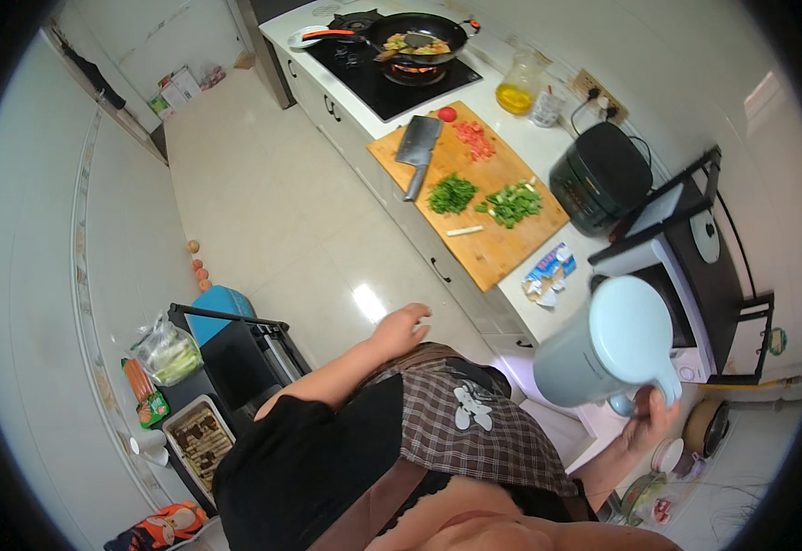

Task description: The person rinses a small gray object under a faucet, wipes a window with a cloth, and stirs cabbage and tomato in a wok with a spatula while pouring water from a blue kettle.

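My right hand (652, 413) grips the handle of a light-blue lidded plastic pitcher (577, 361), held up at the right by the counter's near end. Whether there is liquid inside cannot be seen. My left hand (404, 330) is empty in front of my checked apron (473, 420), its fingers apart and slightly bent. Nearest the pitcher, a torn blue-and-white packet (554, 265) lies on the counter. Beyond it is a wooden cutting board (484, 258) bearing a cleaver (419, 141), diced tomato (475, 140), chopped greens (453, 193) and chopped scallion (515, 203).
A wok (442, 27) with food and a spatula sits over a lit burner (413, 72). An oil jug (517, 89), a dark rice cooker (601, 175) and a microwave (673, 296) line the wall. Behind my left arm, a cart carries a tray (225, 420) and bagged vegetables (170, 355).
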`<action>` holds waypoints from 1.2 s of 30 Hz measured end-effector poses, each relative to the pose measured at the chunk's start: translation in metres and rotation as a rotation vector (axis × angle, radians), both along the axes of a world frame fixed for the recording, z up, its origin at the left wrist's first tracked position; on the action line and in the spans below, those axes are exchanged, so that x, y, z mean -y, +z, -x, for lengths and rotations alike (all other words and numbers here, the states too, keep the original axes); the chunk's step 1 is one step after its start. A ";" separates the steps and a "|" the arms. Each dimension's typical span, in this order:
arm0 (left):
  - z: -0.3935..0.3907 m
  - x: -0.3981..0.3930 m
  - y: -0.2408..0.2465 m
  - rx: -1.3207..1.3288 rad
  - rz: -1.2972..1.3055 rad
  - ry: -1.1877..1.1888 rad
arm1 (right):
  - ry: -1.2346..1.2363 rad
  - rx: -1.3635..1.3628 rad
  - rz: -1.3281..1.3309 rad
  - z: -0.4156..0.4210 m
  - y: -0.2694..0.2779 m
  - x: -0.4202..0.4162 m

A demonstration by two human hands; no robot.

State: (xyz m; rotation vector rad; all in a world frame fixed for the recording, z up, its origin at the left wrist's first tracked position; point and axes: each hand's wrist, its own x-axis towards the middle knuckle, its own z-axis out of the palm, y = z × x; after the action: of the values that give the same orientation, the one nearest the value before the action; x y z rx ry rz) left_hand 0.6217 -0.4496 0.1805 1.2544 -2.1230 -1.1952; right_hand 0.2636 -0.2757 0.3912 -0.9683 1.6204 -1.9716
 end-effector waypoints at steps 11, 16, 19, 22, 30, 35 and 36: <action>-0.160 0.078 0.006 0.050 -0.062 0.386 | 0.311 -0.055 -0.168 -0.123 0.029 0.256; -0.191 0.174 0.007 0.068 0.000 0.363 | 0.313 -0.109 -0.137 -0.157 0.034 0.358; -0.219 0.230 -0.001 0.174 0.023 0.310 | 0.308 -0.116 -0.170 -0.170 0.032 0.415; -0.249 0.280 0.005 0.194 -0.047 0.286 | 0.274 -0.127 -0.216 -0.175 0.026 0.475; -0.343 0.387 -0.074 0.403 -0.180 0.447 | 0.122 -0.206 -0.367 -0.204 0.031 0.597; -0.410 0.434 -0.203 0.254 -0.442 0.244 | 0.011 -0.232 -0.506 -0.215 0.030 0.649; -0.414 0.453 -0.214 0.359 -0.372 0.135 | -0.016 -0.218 -0.508 -0.219 0.032 0.659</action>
State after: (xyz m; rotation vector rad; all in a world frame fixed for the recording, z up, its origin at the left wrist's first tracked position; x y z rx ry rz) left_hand 1.0361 -0.9022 -0.0331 1.8670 -2.0655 -1.4383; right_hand 0.4824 -0.9343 0.4232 -0.9825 2.1100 -1.3822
